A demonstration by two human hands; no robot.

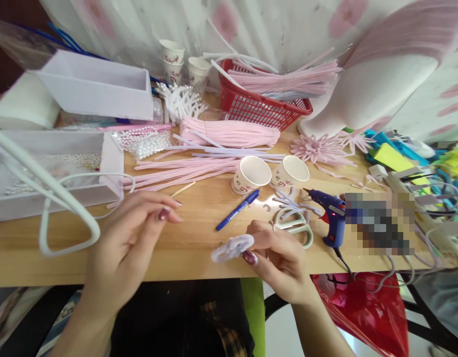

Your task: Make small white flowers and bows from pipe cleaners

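My right hand (279,255) pinches a small pale lilac loop of fuzzy pipe cleaner (232,248) between thumb and fingers, just above the table's front edge. To its left, my left hand (130,238) hovers with bent fingers and nothing visible between them. A blue marker (237,210) lies between and beyond the two hands. Behind my right hand rest green-handled scissors (306,233), partly covered by it. Short lilac pipe cleaner pieces (288,202) lie beside the scissors. A blue glue gun (331,215) stands further right.
Two paper cups (252,173) stand mid-table before pink pipe cleaner bundles (229,133). A red basket (266,111) is behind. White boxes (102,91) and a white curved stand (65,198) occupy the left. Cables (392,270) and a red bag (373,317) are at right.
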